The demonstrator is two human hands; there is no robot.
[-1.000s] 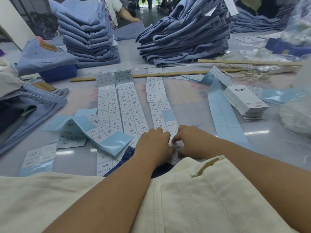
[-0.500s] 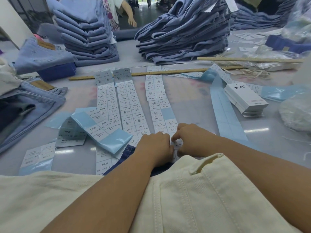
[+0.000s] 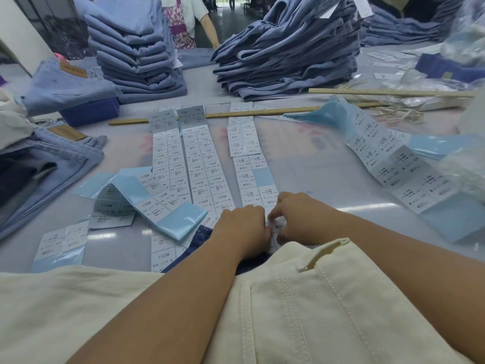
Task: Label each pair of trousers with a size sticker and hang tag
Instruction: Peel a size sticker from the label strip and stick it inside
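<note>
Cream trousers [image 3: 328, 298] lie across the near table edge under both my forearms. Just beyond their waistband, my left hand [image 3: 241, 229] is curled and holds the near end of a long size-sticker strip [image 3: 252, 179]. My right hand [image 3: 301, 219] pinches a white "1103#" sticker [image 3: 279, 226] at that end, between the two hands. Several more sticker strips [image 3: 199, 164] run away from me across the table. A dark blue denim piece [image 3: 199, 239] pokes out beside my left wrist. No hang tag shows.
Two tall stacks of folded blue trousers [image 3: 136, 51] [image 3: 288, 51] stand at the back, with a person [image 3: 183, 19] behind them. Wooden rulers [image 3: 223, 114] [image 3: 388, 92] lie crosswise. Light jeans [image 3: 47, 164] fill the left; another folded sticker strip [image 3: 388, 164] and plastic bags [image 3: 467, 174] the right.
Both hands stay together at the strip's near end, shifting only slightly. At the right, a printed sticker strip now lies where the white card stack showed before.
</note>
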